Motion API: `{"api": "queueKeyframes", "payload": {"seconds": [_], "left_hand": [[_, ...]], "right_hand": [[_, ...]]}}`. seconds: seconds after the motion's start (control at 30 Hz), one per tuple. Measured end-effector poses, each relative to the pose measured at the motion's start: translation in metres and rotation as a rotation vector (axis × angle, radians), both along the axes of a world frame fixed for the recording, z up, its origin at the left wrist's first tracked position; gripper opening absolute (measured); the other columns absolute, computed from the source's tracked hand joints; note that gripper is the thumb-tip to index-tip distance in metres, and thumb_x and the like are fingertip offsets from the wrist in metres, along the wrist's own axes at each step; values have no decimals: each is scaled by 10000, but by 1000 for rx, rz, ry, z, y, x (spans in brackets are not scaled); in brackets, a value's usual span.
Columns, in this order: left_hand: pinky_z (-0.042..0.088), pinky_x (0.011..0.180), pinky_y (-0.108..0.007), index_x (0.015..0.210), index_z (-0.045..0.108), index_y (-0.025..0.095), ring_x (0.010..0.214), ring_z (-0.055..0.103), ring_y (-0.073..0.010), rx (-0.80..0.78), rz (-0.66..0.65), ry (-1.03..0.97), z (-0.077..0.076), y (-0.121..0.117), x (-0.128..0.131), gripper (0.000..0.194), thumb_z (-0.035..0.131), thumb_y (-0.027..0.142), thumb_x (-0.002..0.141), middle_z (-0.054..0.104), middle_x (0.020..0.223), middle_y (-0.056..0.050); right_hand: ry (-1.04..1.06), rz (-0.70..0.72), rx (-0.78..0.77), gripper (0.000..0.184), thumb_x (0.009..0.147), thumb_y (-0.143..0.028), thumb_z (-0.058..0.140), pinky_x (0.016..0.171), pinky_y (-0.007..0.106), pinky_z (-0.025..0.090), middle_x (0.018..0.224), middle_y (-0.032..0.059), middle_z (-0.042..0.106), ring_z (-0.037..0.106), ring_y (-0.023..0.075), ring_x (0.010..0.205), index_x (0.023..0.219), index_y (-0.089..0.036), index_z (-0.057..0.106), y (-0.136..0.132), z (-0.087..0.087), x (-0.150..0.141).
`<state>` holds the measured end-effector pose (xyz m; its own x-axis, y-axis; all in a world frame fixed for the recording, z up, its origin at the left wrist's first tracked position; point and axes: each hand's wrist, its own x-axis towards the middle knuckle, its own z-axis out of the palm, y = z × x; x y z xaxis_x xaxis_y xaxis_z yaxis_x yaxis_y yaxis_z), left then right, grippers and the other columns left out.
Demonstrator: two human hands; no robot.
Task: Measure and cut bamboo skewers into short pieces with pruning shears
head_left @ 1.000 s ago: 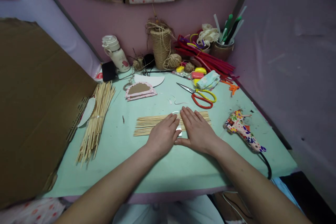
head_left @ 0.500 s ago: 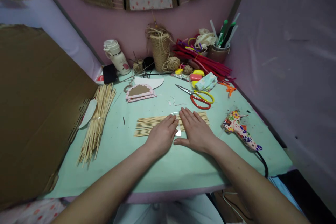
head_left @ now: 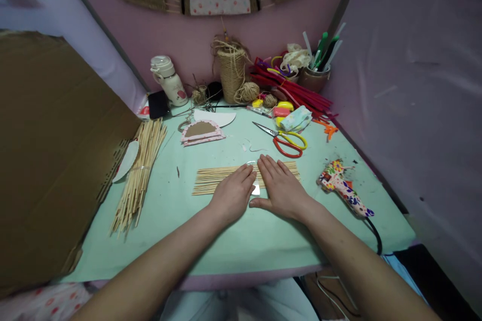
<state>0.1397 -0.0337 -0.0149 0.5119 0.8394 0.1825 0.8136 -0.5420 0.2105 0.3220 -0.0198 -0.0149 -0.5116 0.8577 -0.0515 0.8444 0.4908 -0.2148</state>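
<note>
A row of thin bamboo sticks [head_left: 211,180] lies side by side, flat on the pale green tabletop. Across their middle runs a narrow white strip [head_left: 255,190], partly covered by my fingers. My left hand [head_left: 233,191] presses down on the sticks just left of the strip, its fingers stretched and lying flat. On the other side of the strip, my right hand [head_left: 280,185] rests flat on the sticks with its thumb held apart. Neither hand is wrapped round anything.
Scissors [head_left: 282,138] lie beyond my hands, and a flowered glue gun [head_left: 344,188] with a black cord sits at the right. A stick bundle [head_left: 141,175] and a large cardboard sheet [head_left: 56,150] are on the left. Twine [head_left: 231,72] and a bottle [head_left: 169,83] stand at the back.
The view has shifted very slightly. Both hands keep the same place on the sticks.
</note>
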Motion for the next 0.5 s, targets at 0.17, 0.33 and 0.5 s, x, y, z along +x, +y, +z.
{"api": "queueKeyframes", "payload": {"seconds": [0.17,0.33,0.5], "left_hand": [[424,1086,-410,1257,584,134,1319,470,-240,4,1,-10,-1,0,0,361,419,242,955,550,1380,-131],[416,1091,-406,1258,582,128,1320,468,-240,11,-2,11,0,-1,1,364,415,242,955,545,1385,-130],[419,1085,-402,1251,582,132,1315,475,-232,16,-2,19,1,-1,2,357,405,228,957,550,1379,-131]], "right_hand": [[14,8,19,1030,789,-756,399,1178,483,143,1576,198,182,111,300,1471,1498,-31,221,0,-1,1],[14,7,1,1032,786,-754,410,1181,486,134,1573,204,187,121,301,1470,1494,-26,231,0,0,1],[15,7,-10,1026,792,-745,408,1183,483,129,1581,196,159,112,303,1471,1495,-20,226,0,1,1]]}}
